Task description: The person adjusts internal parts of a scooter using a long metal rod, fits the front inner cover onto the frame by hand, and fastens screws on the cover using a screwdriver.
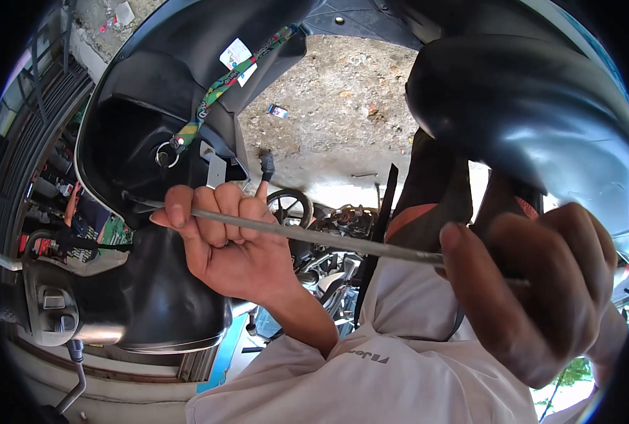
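Note:
A long thin grey rod (328, 239) slants across the middle of the view, between my two hands; whether it is stiff or flexible I cannot tell. My left hand (240, 240) is closed on it near its left end, fingers curled, palm side showing. That end reaches the black front panel (116, 134) of a scooter, just under the key ring (164, 154) with its patterned green lanyard (215, 92). Closer to the camera, my right hand (547, 283), slightly blurred, grips the right end between thumb and curled fingers, which hide part of it.
The scooter's black seat (519, 120) fills the upper right. At the left are its handlebar switch housing (51, 304) and a brake lever (78, 381). Dirt ground (328, 78) with litter shows beyond the frame. Motorcycle parts (335, 272) stand behind my left forearm.

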### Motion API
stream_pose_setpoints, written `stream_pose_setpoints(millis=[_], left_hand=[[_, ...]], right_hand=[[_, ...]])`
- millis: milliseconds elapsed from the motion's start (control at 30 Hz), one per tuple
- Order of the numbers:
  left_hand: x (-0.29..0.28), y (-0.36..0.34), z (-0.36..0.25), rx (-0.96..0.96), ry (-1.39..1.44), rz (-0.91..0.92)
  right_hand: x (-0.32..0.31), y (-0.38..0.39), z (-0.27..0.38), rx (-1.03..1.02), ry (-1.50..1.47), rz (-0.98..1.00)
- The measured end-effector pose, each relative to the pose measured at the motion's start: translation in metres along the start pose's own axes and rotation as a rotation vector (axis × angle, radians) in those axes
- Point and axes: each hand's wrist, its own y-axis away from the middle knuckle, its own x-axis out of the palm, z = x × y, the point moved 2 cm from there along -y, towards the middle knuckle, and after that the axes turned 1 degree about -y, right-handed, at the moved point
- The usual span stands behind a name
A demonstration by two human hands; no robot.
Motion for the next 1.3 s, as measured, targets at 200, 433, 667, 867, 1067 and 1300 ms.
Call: stream_pose_setpoints(millis=[200,433,667,867,1067,1300], left_hand=[[-0.009,0.004,0.0,0.034,0.057,0.006],[-0.006,-0.001,-0.004,0.022,0.114,0.063],[-0.009,0.006,-0.009,0.048,0.093,0.15],[-0.008,0.002,-0.013,0.039,0.148,0.08],[-0.003,-0.004,-0.005,-0.002,0.148,0.097],[-0.006,0.005,-0.014,0.054,0.108,0.098]], right_hand=[[0.003,-0.009,0.013,0.304,-0.221,0.125],[-0.005,-0.013,0.026,0.514,-0.29,0.212],[0.01,-0.004,0.025,0.217,-0.177,0.042],[0.002,0.002,0.029,0.287,-0.103,0.094],[-0.001,-0.001,0.036,0.342,-0.049,0.136],[0.002,-0.008,0.037,0.372,-0.157,0.132]])
